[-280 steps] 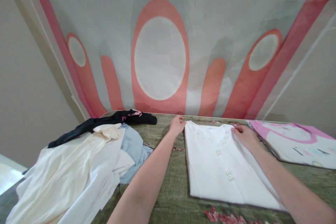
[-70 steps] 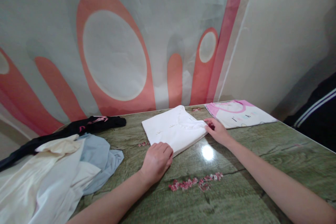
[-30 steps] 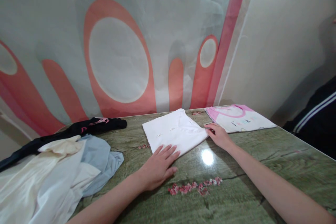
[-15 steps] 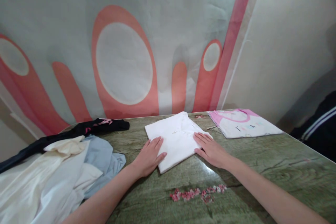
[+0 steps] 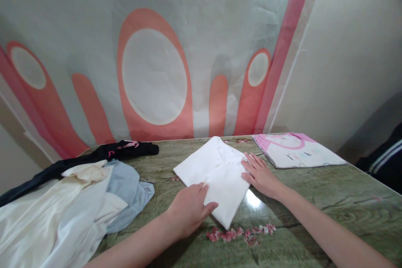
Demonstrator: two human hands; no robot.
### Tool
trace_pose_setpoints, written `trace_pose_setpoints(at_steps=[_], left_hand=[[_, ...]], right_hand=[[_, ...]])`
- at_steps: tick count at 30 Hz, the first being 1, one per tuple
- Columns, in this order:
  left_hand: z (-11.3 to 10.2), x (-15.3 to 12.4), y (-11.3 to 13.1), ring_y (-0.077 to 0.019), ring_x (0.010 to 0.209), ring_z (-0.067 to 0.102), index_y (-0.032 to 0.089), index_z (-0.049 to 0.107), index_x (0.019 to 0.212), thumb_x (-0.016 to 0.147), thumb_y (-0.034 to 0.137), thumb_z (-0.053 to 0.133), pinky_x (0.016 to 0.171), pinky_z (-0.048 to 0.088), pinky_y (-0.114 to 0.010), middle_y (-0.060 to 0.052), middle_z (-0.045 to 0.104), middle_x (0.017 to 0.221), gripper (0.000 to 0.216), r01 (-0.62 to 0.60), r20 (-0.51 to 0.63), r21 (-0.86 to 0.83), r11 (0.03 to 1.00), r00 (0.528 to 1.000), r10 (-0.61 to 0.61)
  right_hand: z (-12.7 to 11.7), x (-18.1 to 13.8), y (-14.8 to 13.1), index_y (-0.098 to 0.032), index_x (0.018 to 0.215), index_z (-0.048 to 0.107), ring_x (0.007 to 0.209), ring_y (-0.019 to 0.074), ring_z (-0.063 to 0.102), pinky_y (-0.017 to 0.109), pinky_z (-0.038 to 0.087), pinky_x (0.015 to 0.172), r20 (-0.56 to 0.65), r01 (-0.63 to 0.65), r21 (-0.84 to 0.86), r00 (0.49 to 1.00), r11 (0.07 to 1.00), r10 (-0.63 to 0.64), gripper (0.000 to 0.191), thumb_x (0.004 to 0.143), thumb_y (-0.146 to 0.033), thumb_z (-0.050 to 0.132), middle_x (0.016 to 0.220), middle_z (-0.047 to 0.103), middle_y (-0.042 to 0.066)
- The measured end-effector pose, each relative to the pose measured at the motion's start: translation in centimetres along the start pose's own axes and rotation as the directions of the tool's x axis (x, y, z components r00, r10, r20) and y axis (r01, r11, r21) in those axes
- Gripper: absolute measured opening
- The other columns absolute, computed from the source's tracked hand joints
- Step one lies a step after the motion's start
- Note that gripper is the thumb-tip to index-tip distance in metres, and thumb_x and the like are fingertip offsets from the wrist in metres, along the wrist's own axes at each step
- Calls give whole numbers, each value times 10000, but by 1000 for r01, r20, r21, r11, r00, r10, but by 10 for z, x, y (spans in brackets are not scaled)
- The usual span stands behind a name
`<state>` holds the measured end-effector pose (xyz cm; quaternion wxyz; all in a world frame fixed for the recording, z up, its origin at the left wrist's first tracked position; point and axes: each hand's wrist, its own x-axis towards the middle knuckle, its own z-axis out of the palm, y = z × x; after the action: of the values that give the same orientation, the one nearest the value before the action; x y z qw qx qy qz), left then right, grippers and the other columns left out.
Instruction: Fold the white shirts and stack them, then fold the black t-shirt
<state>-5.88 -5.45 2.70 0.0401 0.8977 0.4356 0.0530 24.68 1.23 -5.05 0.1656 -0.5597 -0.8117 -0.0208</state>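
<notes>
Fingers (image 5: 203, 190) of the left hand (image 5: 190, 211) lie close together, flat on the near left edge of the folded white shirt (image 5: 220, 176). The thumb sits a bit apart on the cloth. I can't tell if anything is tucked under the edge. No pinch visible.

The right hand (image 5: 262, 176) is palm down with its fingers (image 5: 251, 161) spread. The fingertips are on the shirt's right edge and the heel of the hand is on the table (image 5: 329, 205).

Head view, the only one I have:
- The white shirt is at frame centre, flat on the table and turned diamond-wise, with one corner pointing to the lower centre. It has small pearly buttons (image 5: 216, 166) down the front.
- The pink-and-white folded top (image 5: 298, 155) is right of centre, flat, just beside the white shirt and not touching it.
- There is a loose pile at lower left. A cream garment (image 5: 47, 217) is on top, a light blue one (image 5: 133, 188) sticks out on its right side, and a black one (image 5: 94, 160) lies along the far edge with pink on it.
- The table is green and marbled. It has a pink flower print (image 5: 241, 231) just below the shirt's near corner and a glare spot (image 5: 252, 198) between shirt and right wrist.
- The wall banner (image 5: 153, 75) fills the upper frame: grey with coral ovals and stripes.
- Someone else's dark sleeve with white stripes (image 5: 385, 161) is at the right edge, well apart from the hands.
</notes>
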Motion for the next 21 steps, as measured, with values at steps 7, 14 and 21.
trace_pose_setpoints(at_steps=[7,14,21], left_hand=[[-3,6,-7,-218,981,557,178,574,1081,936,320,286,869,414,-360,-98,613,1035,353,-35,-79,-51,998,996,31],[18,18,-38,-231,1340,172,176,287,1376,935,466,243,1077,152,-429,-96,229,1456,530,-128,-2,-23,991,992,128],[21,16,-36,-247,1339,171,168,285,1380,920,530,200,1076,150,-436,-107,212,1460,592,-66,65,-52,996,995,70]], right_hand=[[-2,0,-13,-179,1252,494,1327,275,212,492,212,1051,-12,-10,-23,1000,1000,10,478,894,-439,313,1413,349,106],[9,-12,-45,-86,1331,388,1322,320,214,480,224,1048,-9,-150,7,989,989,150,683,857,-570,297,1428,286,182],[8,-10,-44,-76,1376,310,1338,296,173,442,182,1074,146,-169,-30,974,985,171,776,838,-631,240,1455,228,163]])
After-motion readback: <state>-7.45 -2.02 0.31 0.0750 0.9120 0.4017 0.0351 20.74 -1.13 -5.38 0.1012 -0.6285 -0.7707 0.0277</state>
